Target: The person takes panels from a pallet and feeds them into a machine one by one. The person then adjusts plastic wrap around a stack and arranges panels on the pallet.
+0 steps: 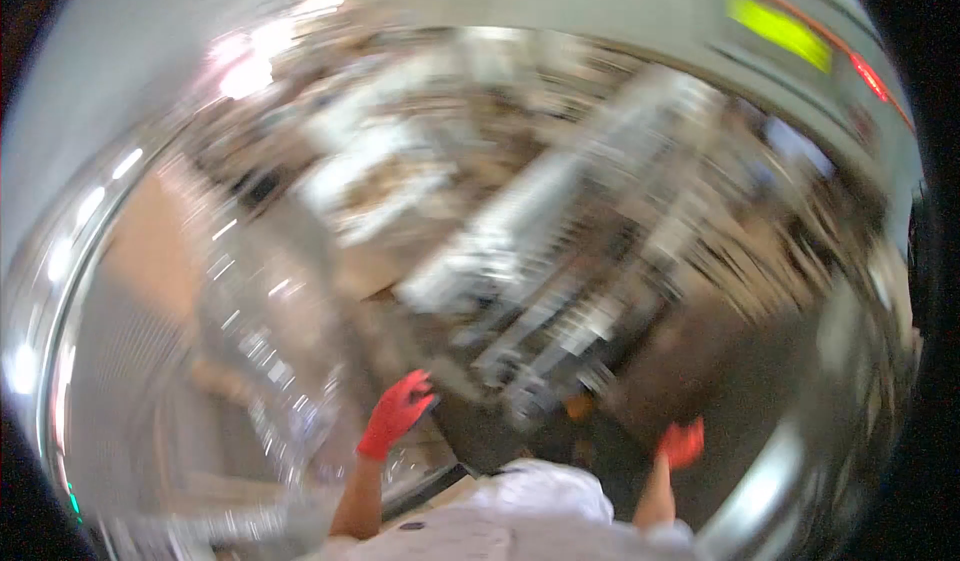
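Note:
The picture is heavily smeared by motion. My left hand (398, 416), in a red glove, is held out at the lower middle, beside shiny clear wrapping on its left. Its fingers look loosely bent and apart, with a dark patch under them that may be the glove's palm; I make out nothing held. My right hand (682, 444), also red-gloved, hangs over the dark floor at the lower right, touching nothing I can see. Its fingers blur together, so their pose is unclear.
A long silvery wrapped bundle (530, 216) runs diagonally ahead, with blurred metal machine parts (530, 396) at its near end. Clear plastic-wrapped goods (290, 361) stand on the left. A large brown panel or box (700, 351) is on the right. An open white container (375, 191) lies beyond.

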{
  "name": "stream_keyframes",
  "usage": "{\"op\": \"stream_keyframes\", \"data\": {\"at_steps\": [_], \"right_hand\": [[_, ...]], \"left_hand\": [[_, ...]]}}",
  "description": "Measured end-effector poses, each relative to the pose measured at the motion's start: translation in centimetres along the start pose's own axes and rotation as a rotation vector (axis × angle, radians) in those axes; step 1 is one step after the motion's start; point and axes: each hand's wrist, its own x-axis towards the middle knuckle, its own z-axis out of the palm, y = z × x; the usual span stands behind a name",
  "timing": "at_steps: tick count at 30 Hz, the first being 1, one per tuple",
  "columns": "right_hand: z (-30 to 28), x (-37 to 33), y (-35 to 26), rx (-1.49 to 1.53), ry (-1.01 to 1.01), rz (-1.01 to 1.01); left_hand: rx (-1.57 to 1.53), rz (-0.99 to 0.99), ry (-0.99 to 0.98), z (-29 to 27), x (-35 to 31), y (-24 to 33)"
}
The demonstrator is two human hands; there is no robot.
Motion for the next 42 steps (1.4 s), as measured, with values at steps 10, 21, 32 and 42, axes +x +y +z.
{"op": "stream_keyframes", "data": {"at_steps": [10,21,32,42], "right_hand": [[-1.0,-7.7,-30.0,0.797,-0.345,-0.957],[-3.8,-10.9,-38.1,0.910,-0.705,-1.111],[-2.6,-11.7,-37.5,0.907,-0.914,-0.987],[-16.1,-15.7,-48.6,1.294,-1.643,-0.672]], "left_hand": [[0.551,-0.167,1.468,-28.8,3.2,-6.5],[0.439,-0.720,1.696,-38.0,-3.9,-12.2],[-0.832,0.035,2.490,-33.7,-4.8,-6.6],[-1.072,0.208,1.217,-12.4,-4.5,9.7]]}}
